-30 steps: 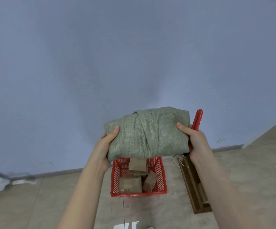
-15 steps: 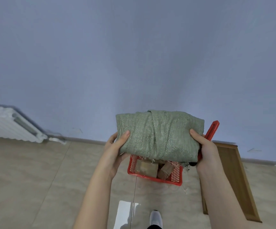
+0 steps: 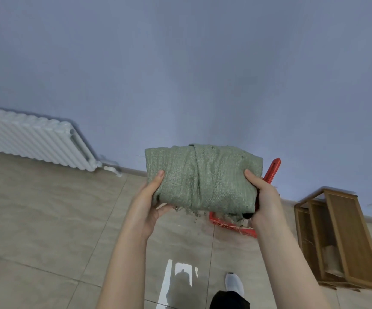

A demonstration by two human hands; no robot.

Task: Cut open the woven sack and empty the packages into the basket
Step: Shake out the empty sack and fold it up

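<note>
I hold a green woven sack bunched up in the air with both hands. My left hand grips its left end, thumb on the front. My right hand grips the right end together with a red utility knife, whose handle sticks up behind the sack. Frayed threads hang from the sack's lower edge. Below and behind it, only a corner of the red plastic basket shows on the floor; its contents are hidden by the sack.
A wooden shelf unit lies on its side on the tiled floor at the right. A white radiator runs along the blue wall at the left. My foot in a grey sock stands near the bottom edge.
The view has swung left and the sack with both hands has shifted away from above the basket. The basket's packages, visible before, are now hidden. The radiator has come into view.
</note>
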